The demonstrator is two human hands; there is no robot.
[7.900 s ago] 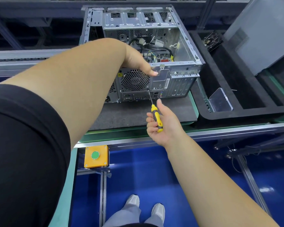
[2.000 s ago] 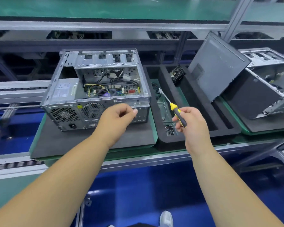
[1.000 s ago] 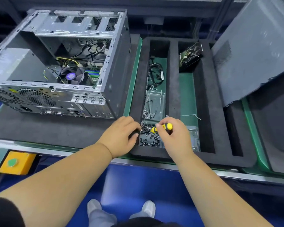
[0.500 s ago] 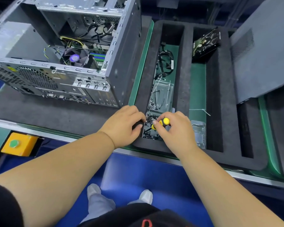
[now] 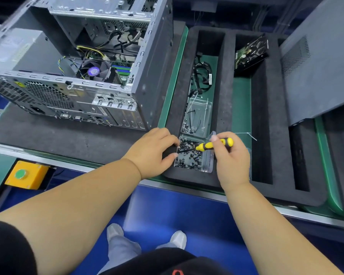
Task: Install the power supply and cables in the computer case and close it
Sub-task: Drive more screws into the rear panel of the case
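The open computer case (image 5: 153, 62) lies on a dark foam mat at the upper left, with the grey power supply (image 5: 18, 48) in its left end and cables around the fan. My right hand (image 5: 230, 161) grips a yellow and black screwdriver (image 5: 214, 144), whose tip lies among the small black screws in a clear screw box (image 5: 189, 155). My left hand (image 5: 153, 151) rests at that box's left rim, thumb and fingertips loosely curled and apart. The grey side panel (image 5: 316, 66) leans at the far right.
The screw box sits in a black foam tray (image 5: 224, 108) with long compartments. Behind it are a clear box of zip ties (image 5: 199, 118), loose black cables (image 5: 202, 76) and a hard drive (image 5: 250, 52). A yellow box with a green button (image 5: 26, 175) hangs at the bench's front left.
Both hands left the case's rear and dropped to the screw box. In the last half second the screwdriver has tilted flatter, its tip pointing left into the screws.
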